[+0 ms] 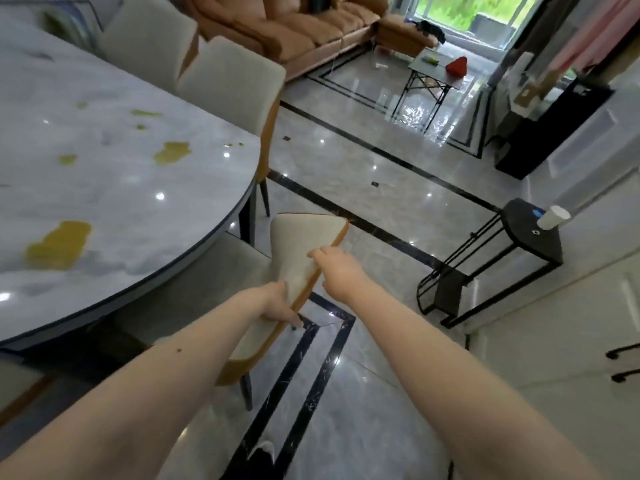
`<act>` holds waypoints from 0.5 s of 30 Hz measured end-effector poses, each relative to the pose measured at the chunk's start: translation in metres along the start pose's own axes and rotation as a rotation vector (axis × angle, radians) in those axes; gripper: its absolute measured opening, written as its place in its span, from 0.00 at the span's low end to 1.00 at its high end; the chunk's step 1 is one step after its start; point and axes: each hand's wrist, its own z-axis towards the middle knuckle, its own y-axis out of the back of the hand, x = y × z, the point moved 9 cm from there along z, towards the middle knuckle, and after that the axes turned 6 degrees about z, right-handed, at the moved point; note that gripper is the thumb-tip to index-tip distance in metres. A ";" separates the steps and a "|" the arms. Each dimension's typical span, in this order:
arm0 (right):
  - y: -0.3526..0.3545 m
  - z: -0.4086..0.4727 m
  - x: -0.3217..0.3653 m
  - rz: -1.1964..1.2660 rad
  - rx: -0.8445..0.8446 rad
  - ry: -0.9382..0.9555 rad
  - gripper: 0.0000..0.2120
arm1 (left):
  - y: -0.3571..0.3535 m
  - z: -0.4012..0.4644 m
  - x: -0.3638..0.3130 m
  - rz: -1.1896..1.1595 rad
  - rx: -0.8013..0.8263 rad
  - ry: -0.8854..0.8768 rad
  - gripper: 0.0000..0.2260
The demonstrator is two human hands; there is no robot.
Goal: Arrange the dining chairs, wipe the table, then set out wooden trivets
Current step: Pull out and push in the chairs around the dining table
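A cream dining chair with an orange back (pixel 304 244) stands at the near edge of the marble table (pixel 114 188), its seat tucked partly under the tabletop. My left hand (pixel 280 304) grips the lower part of the chair's backrest. My right hand (pixel 332 268) is closed over the backrest's top edge a little higher up. Yellow spills (pixel 57 244) lie on the tabletop in several patches. No trivets or cloth are in sight.
Two more cream chairs (pixel 228 81) stand along the table's far side. A black wire side stand (pixel 512 258) with a paper cup (pixel 553 216) is at the right by white cabinets. An orange sofa (pixel 294 26) and small folding table (pixel 433 74) lie beyond. Glossy tiled floor lies between.
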 end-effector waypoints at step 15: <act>-0.047 0.072 0.006 -0.328 0.286 0.600 0.22 | -0.009 -0.005 0.008 -0.277 0.064 0.282 0.42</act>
